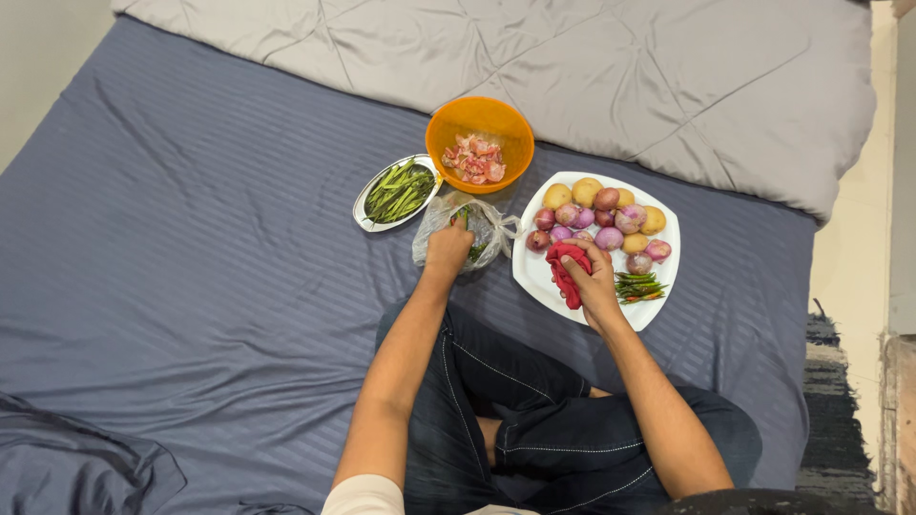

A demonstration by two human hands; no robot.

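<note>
**A:** What takes up most of the view?

**B:** A blue-grey striped bedsheet (191, 248), with a grey quilt (572, 67) folded across from eleven to two o'clock. The person sits cross-legged at six o'clock, so everything lies in an arc within arm's reach.

**A:** And the biggest dish?

**B:** A white plate (534, 277) at about one o'clock from the knees. Potatoes (586, 191) and red onions (611, 236) are heaped on its far half, green chillies (639, 286) on its near right edge, which leaves the near left part bare for working.

**A:** What is the right hand doing?

**B:** The right hand (593, 281) rests over that bare part, fingers curled and pinching a red peeler-like tool (567, 272); I cannot tell exactly what kind. It lies against the nearest onions.

**A:** Next in size?

**B:** An orange bowl (480, 143) at twelve o'clock, holding pinkish cut pieces (474, 159), set farthest away. Just at its seven o'clock sits a clear plastic bag (468, 234), touching the plate's left rim.

**A:** And the left hand?

**B:** The left hand (448, 250) is pushed onto the bag, fingers closed on something green (462, 217) at its mouth; the grip itself is partly hidden.

**A:** The smallest dish?

**B:** An oval steel tray (367, 212) at eleven o'clock, filled with cut green beans (399, 191), beside the bowl.
</note>
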